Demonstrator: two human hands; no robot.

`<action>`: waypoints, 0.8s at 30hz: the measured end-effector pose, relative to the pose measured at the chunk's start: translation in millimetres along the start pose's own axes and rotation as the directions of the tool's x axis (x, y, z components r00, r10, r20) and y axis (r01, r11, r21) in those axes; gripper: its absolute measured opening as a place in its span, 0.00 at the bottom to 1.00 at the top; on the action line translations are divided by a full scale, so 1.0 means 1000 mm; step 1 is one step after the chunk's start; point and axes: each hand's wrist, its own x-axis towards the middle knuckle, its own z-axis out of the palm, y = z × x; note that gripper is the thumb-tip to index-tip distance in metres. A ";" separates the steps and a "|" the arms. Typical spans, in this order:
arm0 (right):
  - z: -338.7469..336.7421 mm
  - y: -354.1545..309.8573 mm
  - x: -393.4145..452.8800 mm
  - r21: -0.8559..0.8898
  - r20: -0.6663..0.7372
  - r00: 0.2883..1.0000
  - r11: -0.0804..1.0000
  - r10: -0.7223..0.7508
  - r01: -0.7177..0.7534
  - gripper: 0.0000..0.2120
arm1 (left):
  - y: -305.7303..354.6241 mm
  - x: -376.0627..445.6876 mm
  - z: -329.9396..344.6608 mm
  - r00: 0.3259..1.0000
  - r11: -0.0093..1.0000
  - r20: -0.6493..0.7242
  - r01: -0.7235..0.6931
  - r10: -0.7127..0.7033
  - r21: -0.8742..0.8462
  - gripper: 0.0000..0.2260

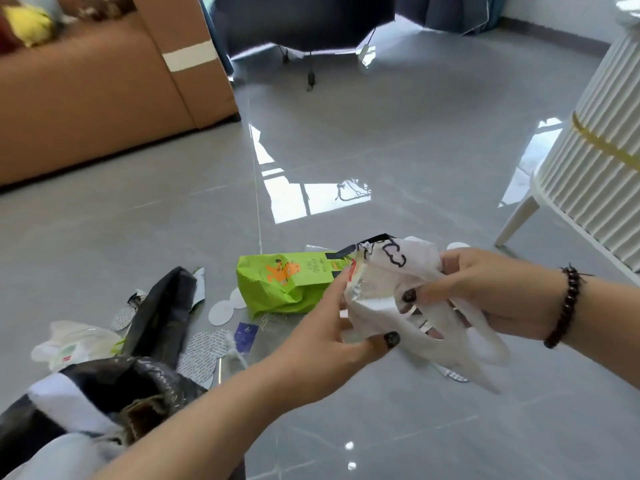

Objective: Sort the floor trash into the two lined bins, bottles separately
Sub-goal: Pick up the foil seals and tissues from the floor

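Black-lined bin (pixel 114 386) seen at lower left, litter scattered on floor (pixel 381 150) beside it. Green pack (pixel 277 289) left lying mid-floor. White bag (pixel 391 299) held above floor by left hand (pixel 325 344) and right hand (pixel 485 289), fingers pinched on it. Step judged: non-bottle trash picked up. Next: carry left, drop in bin.
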 end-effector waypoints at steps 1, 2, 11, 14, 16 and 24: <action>0.007 -0.004 0.005 -0.004 -0.012 1.000 1.000 -0.009 0.009 0.11 | 0.005 -0.008 -0.008 0.999 0.999 0.021 0.029 -0.028 -0.034 0.34; 0.015 -0.010 0.011 -0.061 -0.047 0.998 0.998 -0.034 0.031 0.12 | 0.011 -0.016 -0.016 0.998 0.996 0.022 0.059 -0.057 -0.070 0.32; 0.078 -0.069 0.028 -0.654 0.052 0.971 0.727 -0.232 0.209 0.09 | 0.038 -0.073 -0.088 0.977 0.980 -0.148 0.131 -0.153 -0.148 0.25; 0.096 -0.089 0.022 -0.615 0.007 0.977 0.769 -0.213 0.172 0.10 | 0.033 -0.093 -0.106 0.966 0.984 -0.199 0.151 -0.167 -0.092 0.20; 0.112 -0.094 0.025 -0.495 0.033 0.970 0.840 -0.239 0.224 0.18 | 0.028 -0.105 -0.113 0.955 0.985 -0.245 0.172 -0.170 -0.014 0.16; 0.146 -0.075 0.042 -0.491 0.378 0.845 0.691 -0.379 0.530 0.19 | 0.018 -0.133 -0.122 0.903 0.979 -0.378 0.181 -0.205 -0.098 0.20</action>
